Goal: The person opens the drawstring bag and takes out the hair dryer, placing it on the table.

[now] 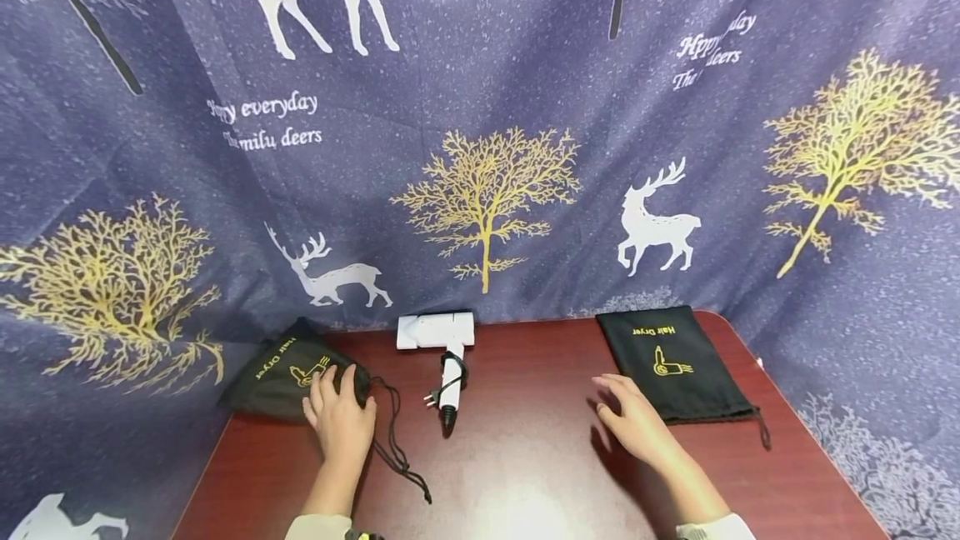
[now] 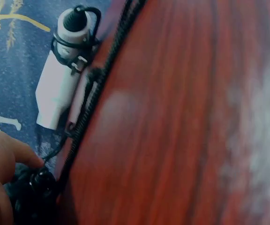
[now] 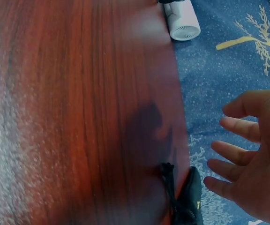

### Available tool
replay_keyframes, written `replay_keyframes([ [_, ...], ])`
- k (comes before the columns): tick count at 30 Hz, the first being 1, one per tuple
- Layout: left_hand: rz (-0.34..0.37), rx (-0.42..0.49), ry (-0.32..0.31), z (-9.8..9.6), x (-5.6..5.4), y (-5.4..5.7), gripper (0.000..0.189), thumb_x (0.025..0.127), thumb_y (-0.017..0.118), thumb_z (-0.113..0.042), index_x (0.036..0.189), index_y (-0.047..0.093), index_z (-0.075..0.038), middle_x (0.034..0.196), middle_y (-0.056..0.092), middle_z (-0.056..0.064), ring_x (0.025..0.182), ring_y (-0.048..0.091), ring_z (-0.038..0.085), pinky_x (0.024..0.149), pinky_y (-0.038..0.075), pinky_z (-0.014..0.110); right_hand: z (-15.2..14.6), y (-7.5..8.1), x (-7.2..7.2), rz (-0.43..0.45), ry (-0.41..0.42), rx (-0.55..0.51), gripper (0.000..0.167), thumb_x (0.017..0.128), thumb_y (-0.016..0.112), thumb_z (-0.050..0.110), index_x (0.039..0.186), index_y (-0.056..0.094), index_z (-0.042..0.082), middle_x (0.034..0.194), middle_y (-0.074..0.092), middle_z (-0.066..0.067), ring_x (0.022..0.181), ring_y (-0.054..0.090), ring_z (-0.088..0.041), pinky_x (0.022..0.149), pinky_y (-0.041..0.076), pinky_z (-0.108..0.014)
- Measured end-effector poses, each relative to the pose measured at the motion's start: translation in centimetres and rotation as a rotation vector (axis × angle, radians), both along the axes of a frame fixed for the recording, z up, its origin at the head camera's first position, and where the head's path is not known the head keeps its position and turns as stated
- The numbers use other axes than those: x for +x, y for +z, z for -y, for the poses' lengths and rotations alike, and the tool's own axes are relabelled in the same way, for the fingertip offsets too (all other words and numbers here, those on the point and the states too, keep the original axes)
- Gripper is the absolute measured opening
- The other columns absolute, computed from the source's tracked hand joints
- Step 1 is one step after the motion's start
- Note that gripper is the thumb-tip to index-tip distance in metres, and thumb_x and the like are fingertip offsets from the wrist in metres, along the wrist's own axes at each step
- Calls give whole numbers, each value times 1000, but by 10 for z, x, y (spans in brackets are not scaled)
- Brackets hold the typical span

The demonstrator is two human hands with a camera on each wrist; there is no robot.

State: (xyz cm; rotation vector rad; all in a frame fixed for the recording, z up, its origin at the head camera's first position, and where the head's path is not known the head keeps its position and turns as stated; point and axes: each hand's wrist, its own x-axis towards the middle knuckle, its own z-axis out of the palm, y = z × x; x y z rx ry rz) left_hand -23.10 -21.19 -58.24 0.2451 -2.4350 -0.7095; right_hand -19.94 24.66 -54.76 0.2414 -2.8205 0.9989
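My left hand (image 1: 342, 419) rests on a black drawstring pouch (image 1: 262, 382) at the table's left, fingers spread over its printed front. In the left wrist view the thumb touches the pouch's bunched mouth (image 2: 36, 187); the fingertips are out of sight there. A white hair dryer (image 1: 435, 330) lies at the back middle, its black cord wrapped round the handle and the plug showing. My right hand (image 1: 637, 427) hovers above the table with loosely bent fingers, holding nothing. Just beyond it lies a second black pouch (image 1: 667, 369), flat, with "Hair Dryer" printed in yellow.
The red-brown wooden table (image 1: 517, 440) ends at the back against a blue curtain (image 1: 487, 65) printed with trees and deer. A black drawstring (image 1: 397, 457) trails from the left pouch over the tabletop. Another short cord (image 1: 763, 432) hangs off the right pouch's corner.
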Motion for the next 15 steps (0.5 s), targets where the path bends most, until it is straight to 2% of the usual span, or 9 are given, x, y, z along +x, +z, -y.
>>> replay_keyframes([
  [5,79,10,-1,4,-4,-3,70,73,83,-5,137,56,-10,149,42,25,149,20,49,110,8,81,3,-1,0,-1,4,-6,44,92,65,7,136,60,4,142,55,-18,132,55,-35,109,42,-55],
  [15,166,27,-8,5,-11,-2,74,79,80,-10,146,50,-17,153,35,25,149,17,48,107,12,83,6,-7,0,-1,9,-5,42,92,65,7,134,62,5,140,58,-16,131,57,-32,108,43,-53],
])
